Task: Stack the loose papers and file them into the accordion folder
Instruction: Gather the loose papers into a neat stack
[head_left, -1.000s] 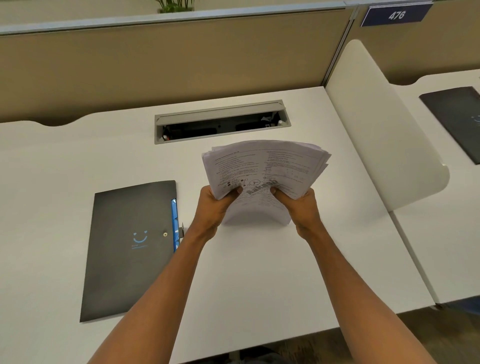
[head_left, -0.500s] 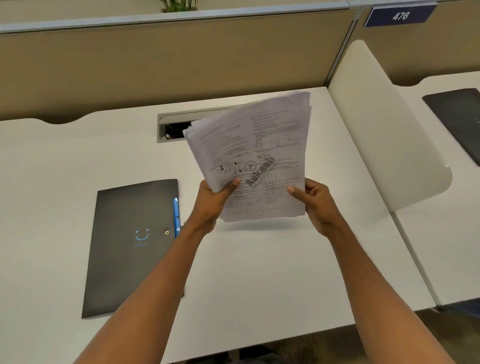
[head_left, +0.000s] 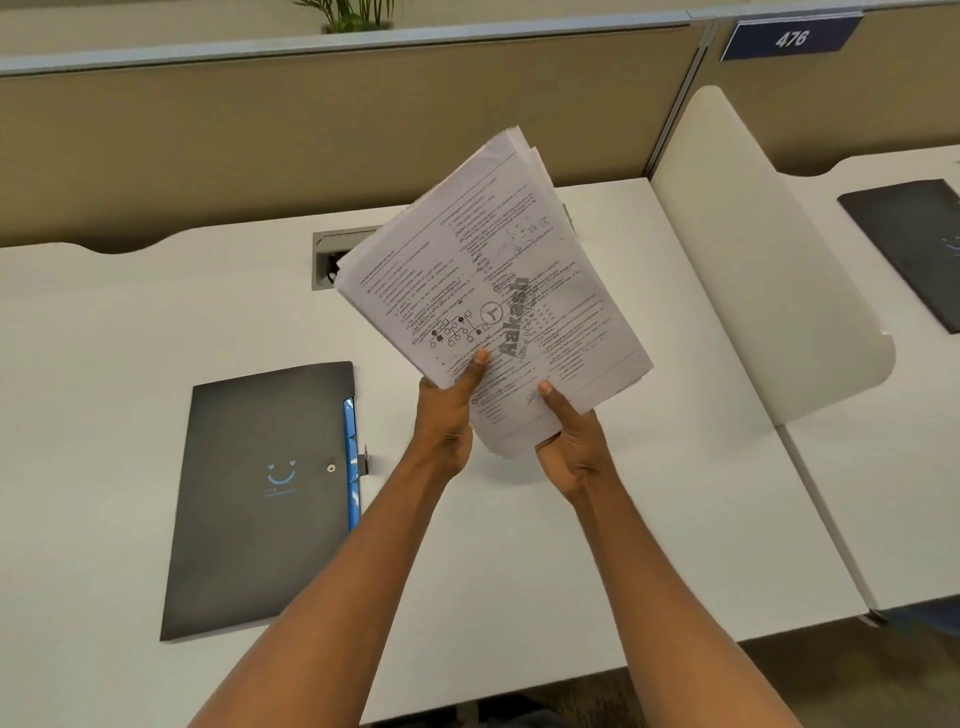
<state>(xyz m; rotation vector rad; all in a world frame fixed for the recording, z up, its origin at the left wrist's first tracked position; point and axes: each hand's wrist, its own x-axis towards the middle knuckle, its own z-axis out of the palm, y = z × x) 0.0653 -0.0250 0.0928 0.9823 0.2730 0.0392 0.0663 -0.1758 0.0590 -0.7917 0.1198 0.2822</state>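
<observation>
A stack of printed white papers (head_left: 488, 280) is held upright above the desk, tilted to the right, its edges slightly uneven. My left hand (head_left: 447, 415) grips the lower left corner with the thumb on the front sheet. My right hand (head_left: 571, 441) holds the bottom edge from below, thumb on the front. The black accordion folder (head_left: 260, 493) lies flat and closed on the desk to the left of my left arm, with a blue smile mark, a snap button and blue dividers showing along its right edge.
The white desk (head_left: 519, 545) ends at a beige partition wall (head_left: 260, 145) behind. A grey cable tray slot (head_left: 332, 254) sits behind the papers. A white curved divider (head_left: 753, 249) stands on the right, with another black folder (head_left: 914, 244) on the neighbouring desk.
The papers went from bent over and low near the desk to raised and upright, then rotated clockwise. My right hand shifted from the right edge to the bottom edge.
</observation>
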